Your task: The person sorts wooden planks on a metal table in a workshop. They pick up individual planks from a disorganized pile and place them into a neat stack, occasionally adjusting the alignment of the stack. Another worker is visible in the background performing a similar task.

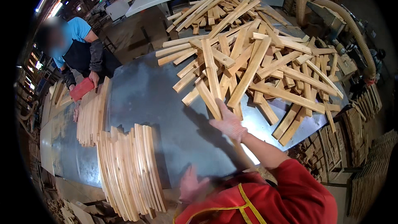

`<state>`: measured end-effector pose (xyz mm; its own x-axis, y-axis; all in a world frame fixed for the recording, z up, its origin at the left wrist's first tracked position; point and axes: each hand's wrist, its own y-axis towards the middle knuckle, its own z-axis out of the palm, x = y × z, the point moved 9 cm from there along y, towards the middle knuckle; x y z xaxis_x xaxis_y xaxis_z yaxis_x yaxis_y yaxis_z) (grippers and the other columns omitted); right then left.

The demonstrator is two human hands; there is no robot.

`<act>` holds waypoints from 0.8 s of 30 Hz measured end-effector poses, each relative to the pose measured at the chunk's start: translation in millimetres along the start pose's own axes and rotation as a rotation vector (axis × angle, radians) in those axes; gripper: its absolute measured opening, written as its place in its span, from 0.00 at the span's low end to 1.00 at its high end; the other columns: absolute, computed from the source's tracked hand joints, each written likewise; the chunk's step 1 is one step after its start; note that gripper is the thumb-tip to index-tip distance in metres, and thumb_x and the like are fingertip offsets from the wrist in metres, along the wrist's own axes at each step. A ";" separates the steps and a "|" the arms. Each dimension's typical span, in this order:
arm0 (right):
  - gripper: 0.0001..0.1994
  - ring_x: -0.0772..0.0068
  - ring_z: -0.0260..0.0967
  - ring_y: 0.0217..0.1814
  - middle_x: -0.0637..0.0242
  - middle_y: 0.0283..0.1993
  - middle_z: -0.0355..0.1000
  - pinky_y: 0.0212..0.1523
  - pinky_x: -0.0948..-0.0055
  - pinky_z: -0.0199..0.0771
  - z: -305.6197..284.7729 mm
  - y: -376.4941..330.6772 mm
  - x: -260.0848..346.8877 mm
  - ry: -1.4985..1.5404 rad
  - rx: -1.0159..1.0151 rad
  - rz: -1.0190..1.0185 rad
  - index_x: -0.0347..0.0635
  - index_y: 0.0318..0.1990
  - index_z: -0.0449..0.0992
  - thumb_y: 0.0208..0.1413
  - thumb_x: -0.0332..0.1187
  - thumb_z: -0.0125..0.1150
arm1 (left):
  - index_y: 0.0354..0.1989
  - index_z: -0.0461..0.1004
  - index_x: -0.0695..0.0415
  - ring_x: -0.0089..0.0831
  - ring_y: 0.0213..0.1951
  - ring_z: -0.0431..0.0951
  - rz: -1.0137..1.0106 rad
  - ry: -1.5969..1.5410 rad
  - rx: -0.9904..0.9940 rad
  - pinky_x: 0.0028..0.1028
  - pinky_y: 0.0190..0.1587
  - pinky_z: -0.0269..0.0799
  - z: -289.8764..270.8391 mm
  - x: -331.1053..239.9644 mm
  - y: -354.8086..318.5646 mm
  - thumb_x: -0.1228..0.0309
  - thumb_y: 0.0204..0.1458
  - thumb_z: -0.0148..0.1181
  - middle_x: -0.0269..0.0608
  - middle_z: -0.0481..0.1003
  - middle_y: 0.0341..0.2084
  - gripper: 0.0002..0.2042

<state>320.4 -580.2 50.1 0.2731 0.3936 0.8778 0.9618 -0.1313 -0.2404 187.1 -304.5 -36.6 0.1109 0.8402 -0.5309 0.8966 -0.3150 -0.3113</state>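
My right hand (229,122), in a pale glove, grips a light wooden slat (208,98) at the near side of a big loose pile of slats (253,62). More wood shows below this hand, toward my body; whether it is the same slat I cannot tell. My left hand (192,185), also gloved and a little blurred, is over the table's near edge with fingers apart and nothing in it. To its left stands a neat row of slats (128,170) set side by side on edge, jutting past the table edge.
Across the grey metal table (137,93), a co-worker (85,45) in a blue shirt and dark apron holds a red block (82,88) over another row of slats (92,118). Stacked wood (319,153) lies right of the table. A ribbed hose (352,20) curves at the back right.
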 end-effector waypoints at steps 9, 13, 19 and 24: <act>0.47 0.53 0.59 0.79 0.45 0.79 0.57 0.76 0.61 0.60 118.0 -39.9 9.3 0.443 0.005 -0.036 0.44 0.83 0.43 0.62 0.35 0.68 | 0.75 0.61 0.57 0.53 0.61 0.76 -0.180 -0.263 -0.209 0.45 0.64 0.71 -46.2 54.0 7.1 0.66 0.53 0.65 0.53 0.75 0.62 0.38; 0.39 0.54 0.59 0.80 0.44 0.77 0.62 0.75 0.63 0.62 59.1 -43.7 -75.5 0.311 -0.176 -0.055 0.40 0.79 0.56 0.63 0.37 0.67 | 0.73 0.64 0.53 0.46 0.69 0.67 -0.128 0.233 -0.476 0.50 0.72 0.56 -31.9 174.2 -21.6 0.62 0.55 0.63 0.45 0.71 0.66 0.35; 0.36 0.46 0.66 0.73 0.44 0.68 0.71 0.74 0.61 0.63 -87.1 -21.8 -141.9 -0.124 -0.627 0.044 0.34 0.71 0.67 0.59 0.45 0.67 | 0.75 0.59 0.53 0.44 0.74 0.58 -0.509 0.676 -0.357 0.50 0.76 0.50 -83.5 186.5 -29.2 0.60 0.54 0.63 0.44 0.63 0.71 0.38; 0.33 0.47 0.73 0.64 0.42 0.62 0.74 0.63 0.58 0.72 -136.0 47.2 -168.5 -0.081 -0.505 0.270 0.32 0.65 0.70 0.59 0.48 0.64 | 0.76 0.57 0.54 0.45 0.74 0.60 -0.098 0.432 -0.317 0.45 0.74 0.57 -45.2 111.1 53.4 0.59 0.51 0.70 0.48 0.62 0.73 0.43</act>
<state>317.0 -776.5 -52.7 0.5272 0.3518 0.7735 0.7341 -0.6470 -0.2061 266.7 -208.0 -76.6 0.1262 0.9849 -0.1183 0.9895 -0.1334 -0.0550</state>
